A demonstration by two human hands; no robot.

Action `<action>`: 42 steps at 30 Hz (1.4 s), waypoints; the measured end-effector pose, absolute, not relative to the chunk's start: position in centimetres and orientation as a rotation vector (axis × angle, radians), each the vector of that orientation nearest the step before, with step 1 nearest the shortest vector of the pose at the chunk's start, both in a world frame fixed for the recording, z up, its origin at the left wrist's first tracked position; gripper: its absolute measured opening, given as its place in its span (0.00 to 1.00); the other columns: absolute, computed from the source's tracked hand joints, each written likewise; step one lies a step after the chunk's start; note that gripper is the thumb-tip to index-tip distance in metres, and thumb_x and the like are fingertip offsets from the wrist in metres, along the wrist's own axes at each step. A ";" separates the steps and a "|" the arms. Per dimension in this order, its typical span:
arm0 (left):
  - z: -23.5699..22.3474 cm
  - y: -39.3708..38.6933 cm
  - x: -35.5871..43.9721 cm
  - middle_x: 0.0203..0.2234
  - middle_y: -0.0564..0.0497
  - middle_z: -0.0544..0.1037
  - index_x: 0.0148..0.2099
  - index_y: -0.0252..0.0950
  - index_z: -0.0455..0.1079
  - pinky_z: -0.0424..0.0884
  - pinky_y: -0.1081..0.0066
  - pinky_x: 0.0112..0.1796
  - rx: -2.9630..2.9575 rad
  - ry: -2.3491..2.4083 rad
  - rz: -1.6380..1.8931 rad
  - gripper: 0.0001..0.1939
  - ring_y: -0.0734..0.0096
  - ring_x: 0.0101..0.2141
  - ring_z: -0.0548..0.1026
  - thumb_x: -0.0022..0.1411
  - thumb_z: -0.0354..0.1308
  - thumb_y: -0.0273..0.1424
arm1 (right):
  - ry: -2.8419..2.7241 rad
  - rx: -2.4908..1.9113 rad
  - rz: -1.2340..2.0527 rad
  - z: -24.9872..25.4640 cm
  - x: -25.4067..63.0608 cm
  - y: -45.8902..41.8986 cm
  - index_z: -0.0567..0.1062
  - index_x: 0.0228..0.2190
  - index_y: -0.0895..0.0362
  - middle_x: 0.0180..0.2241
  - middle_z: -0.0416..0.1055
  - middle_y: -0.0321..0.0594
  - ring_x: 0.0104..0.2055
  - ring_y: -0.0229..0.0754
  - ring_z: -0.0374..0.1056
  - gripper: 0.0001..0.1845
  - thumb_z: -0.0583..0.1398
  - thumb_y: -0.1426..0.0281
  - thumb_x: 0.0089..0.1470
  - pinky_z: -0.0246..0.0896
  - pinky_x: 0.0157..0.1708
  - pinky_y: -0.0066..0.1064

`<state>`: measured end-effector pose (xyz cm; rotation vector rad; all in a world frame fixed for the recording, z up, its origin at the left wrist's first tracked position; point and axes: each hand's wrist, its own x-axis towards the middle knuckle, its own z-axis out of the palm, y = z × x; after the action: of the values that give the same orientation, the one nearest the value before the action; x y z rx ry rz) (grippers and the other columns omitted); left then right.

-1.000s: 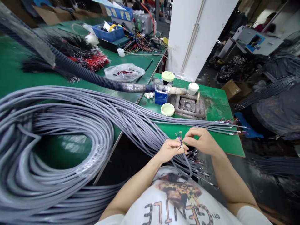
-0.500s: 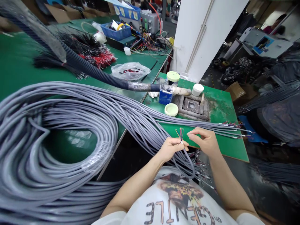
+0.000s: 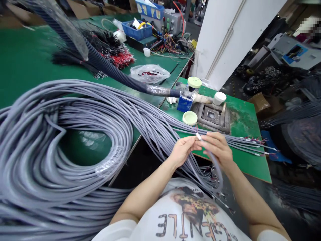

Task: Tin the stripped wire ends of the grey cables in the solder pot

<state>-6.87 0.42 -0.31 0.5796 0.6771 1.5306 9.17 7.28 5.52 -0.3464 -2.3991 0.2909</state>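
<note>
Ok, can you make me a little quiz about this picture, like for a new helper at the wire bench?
1. True or false: the blue plastic bin sits on the far green bench, beyond the big coil of grey cable.

2. What pokes out of the white tip of the grey cable between the left hand and the right hand?
A) a screwdriver
B) thin coloured wires
C) a red ribbon

3. Fill in the blank: the round lid on the green mat is ____.

Key: 1 true; 2 B; 3 pale green
</note>
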 end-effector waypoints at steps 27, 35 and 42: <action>-4.9 0.7 -10.6 0.42 0.47 0.77 0.48 0.39 0.70 0.64 0.56 0.52 1.663 1.914 2.071 0.13 0.61 0.49 0.72 0.60 0.58 0.28 | -2.189 -0.850 0.382 3.2 1.3 19.4 0.79 0.35 0.58 0.32 0.78 0.42 0.37 0.45 0.71 0.16 0.56 0.62 0.59 0.65 0.41 0.37; -5.0 0.7 -10.5 0.42 0.47 0.78 0.47 0.40 0.71 0.64 0.56 0.52 1.665 1.941 2.043 0.12 0.61 0.48 0.72 0.60 0.58 0.29 | -2.222 -0.876 0.406 2.8 1.2 19.6 0.79 0.33 0.58 0.30 0.77 0.42 0.37 0.46 0.71 0.17 0.55 0.61 0.59 0.65 0.40 0.36; -5.1 0.7 -10.6 0.41 0.47 0.78 0.47 0.40 0.71 0.64 0.55 0.52 1.687 1.935 2.045 0.12 0.61 0.48 0.73 0.59 0.59 0.27 | -2.144 -0.928 0.332 4.7 2.7 19.5 0.79 0.36 0.57 0.33 0.77 0.41 0.35 0.44 0.71 0.16 0.55 0.60 0.59 0.65 0.39 0.36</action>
<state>-10.56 0.69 -5.08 1.6874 1.9347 2.0449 2.67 19.45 4.70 -0.9277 -2.1443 0.3316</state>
